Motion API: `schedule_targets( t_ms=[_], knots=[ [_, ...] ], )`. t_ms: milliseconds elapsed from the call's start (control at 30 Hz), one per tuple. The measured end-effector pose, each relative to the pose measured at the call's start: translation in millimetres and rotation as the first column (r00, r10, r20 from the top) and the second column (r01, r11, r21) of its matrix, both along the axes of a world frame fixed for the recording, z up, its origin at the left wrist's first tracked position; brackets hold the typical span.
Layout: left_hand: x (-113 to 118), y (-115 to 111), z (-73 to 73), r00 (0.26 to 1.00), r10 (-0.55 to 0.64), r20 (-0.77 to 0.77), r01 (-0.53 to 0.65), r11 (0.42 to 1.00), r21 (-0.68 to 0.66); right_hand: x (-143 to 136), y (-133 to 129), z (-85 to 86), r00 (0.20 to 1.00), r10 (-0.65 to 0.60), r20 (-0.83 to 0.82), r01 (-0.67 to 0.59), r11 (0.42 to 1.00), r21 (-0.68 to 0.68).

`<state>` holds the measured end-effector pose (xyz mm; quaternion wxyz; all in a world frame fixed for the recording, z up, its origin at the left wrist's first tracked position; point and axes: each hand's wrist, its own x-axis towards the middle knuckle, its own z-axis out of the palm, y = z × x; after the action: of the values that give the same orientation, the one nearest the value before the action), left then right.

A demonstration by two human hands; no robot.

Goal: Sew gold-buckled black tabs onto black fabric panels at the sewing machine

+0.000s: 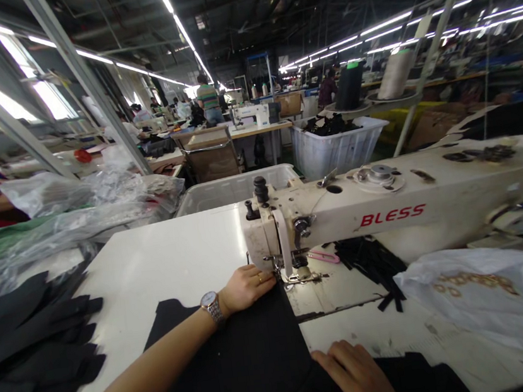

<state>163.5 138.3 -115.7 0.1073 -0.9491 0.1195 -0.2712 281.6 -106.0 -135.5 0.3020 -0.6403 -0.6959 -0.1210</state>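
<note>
A black fabric piece (234, 358) lies on the white sewing table, its right edge running to the needle area of a sewing machine (387, 206) marked BLESS. My left hand (247, 288), with a watch at the wrist and a ring, rests on the fabric's far end beside the presser foot; its fingers are together, and the fingertips are partly hidden by the machine head. Nearer to me, my right hand (353, 378) touches the fabric's right edge with its fingers bent and slightly apart, thumb below. Whether it pinches the cloth is unclear.
Black strips (375, 268) and a pink tool (323, 256) lie behind the needle. At right is a plastic bag (498, 300) with gold-coloured rings. Stacked black pieces (29, 364) lie at left. Beyond stand bins, including a white one (338, 145), thread cones and other people.
</note>
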Motion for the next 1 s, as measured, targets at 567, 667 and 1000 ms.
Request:
schedule_targets(
  t_ms=[567, 667, 1000],
  knots=[
    [-0.5, -2.5, 5.2, 1.0, -0.005, 0.026, 0.005, 0.999, -0.035, -0.9, -1.7, -2.4, 0.999, 0.004, -0.045, -0.006, 0.999, -0.045],
    [-0.1, -2.4, 4.6, 0.999, 0.005, 0.043, -0.002, 0.998, -0.055, -0.4, -0.7, -2.7, 0.999, 0.009, -0.046, -0.011, 0.999, -0.039],
    [0.5, 1.1, 3.2, 0.999, -0.012, 0.038, 0.016, 0.996, -0.084, -2.1, 0.9, 2.3, 0.999, 0.02, -0.047, -0.02, 1.0, 0.002]
  ],
)
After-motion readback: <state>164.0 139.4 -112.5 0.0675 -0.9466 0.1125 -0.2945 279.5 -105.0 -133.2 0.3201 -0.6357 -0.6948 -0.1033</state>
